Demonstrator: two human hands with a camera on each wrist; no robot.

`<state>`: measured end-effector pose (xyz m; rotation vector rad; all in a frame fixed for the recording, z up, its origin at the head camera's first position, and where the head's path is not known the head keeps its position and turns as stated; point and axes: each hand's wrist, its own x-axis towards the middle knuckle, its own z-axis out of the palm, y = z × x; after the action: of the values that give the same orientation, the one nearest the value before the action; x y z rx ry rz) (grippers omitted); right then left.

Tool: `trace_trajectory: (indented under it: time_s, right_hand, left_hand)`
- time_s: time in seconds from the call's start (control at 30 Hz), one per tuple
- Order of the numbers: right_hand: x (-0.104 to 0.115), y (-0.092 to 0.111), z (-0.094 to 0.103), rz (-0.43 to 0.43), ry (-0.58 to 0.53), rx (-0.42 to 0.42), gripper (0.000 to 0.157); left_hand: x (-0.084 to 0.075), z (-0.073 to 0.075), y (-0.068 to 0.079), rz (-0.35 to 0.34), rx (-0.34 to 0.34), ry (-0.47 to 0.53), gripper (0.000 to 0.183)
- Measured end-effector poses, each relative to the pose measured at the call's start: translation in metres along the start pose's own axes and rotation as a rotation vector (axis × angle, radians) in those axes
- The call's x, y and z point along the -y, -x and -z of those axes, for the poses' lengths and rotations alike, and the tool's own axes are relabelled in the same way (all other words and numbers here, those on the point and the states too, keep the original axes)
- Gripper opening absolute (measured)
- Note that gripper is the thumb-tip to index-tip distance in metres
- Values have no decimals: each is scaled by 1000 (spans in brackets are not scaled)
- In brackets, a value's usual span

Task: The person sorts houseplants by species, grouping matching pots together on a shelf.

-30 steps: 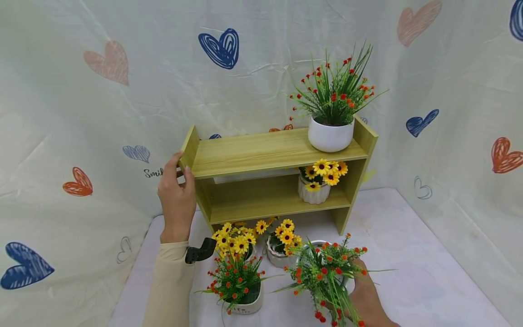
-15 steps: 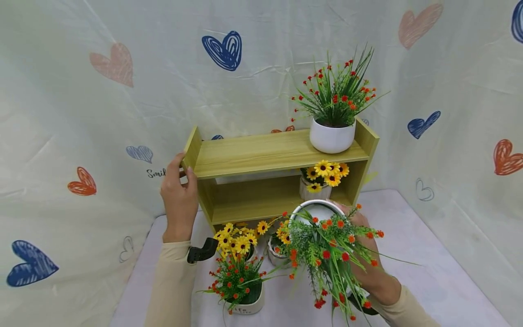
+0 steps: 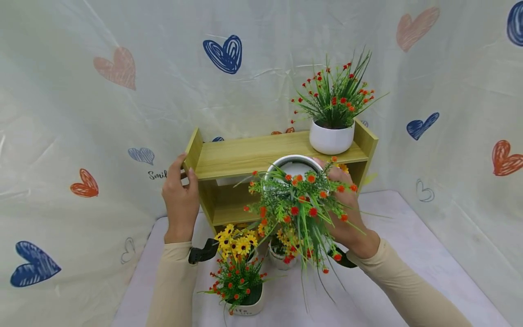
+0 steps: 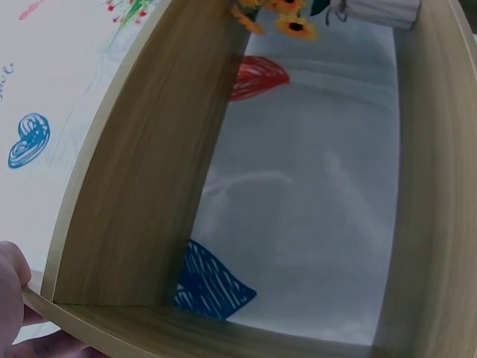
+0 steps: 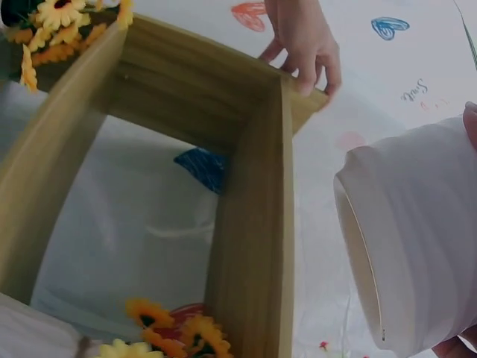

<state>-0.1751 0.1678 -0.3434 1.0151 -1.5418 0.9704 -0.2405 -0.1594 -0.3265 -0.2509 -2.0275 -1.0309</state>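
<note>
My left hand (image 3: 180,202) grips the upper left side panel of a two-tier wooden shelf (image 3: 241,152), thumb in front and fingers behind. My right hand (image 3: 346,206) holds a white flowerpot (image 3: 295,160) around its side, raised in front of the shelf. Green leaves and red flowers (image 3: 302,211) spill from this pot toward me, hiding much of it and part of the lower tier. In the right wrist view the white pot (image 5: 417,231) is beside the top board's edge, with a thumb and fingers at its right.
Another white pot (image 3: 332,137) of red flowers stands at the top tier's right end. A pot of yellow flowers (image 5: 179,328) sits on the lower tier. In front stand a yellow-flowered plant (image 3: 237,243), a partly hidden pot (image 3: 279,261) and a red-flowered pot (image 3: 249,309).
My right hand has lifted the white flowerpot from the front right of the table, up and leftward to the top tier's front edge. The left hand keeps its grip on the shelf.
</note>
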Motion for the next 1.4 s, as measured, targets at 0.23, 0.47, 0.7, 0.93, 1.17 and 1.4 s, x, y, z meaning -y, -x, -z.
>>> trace_trajectory:
  time_s: [0.23, 0.47, 0.7, 0.93, 1.17, 1.4]
  right_hand:
    - [-7, -28, -15, -139, 224, 13, 39]
    - [-15, -54, -31, -227, 427, 83, 52]
    - [-27, -72, -45, -305, 490, 84, 48]
    - [-38, -79, -55, -430, 486, 89, 73]
    - [-46, -81, -61, -546, 528, 119, 82]
    - [-49, -92, -64, -661, 584, 202, 111]
  left_hand:
    - [0, 0, 0, -10, -6, -1, 38]
    - [0, 0, -1, 0, 5, -1, 39]
    - [1, 0, -1, 7, 5, 3, 39]
    - [2, -1, 0, 3, 3, 1, 39]
    - [4, -2, 1, -4, 3, 0, 39]
    - [4, -1, 0, -23, -14, -3, 39]
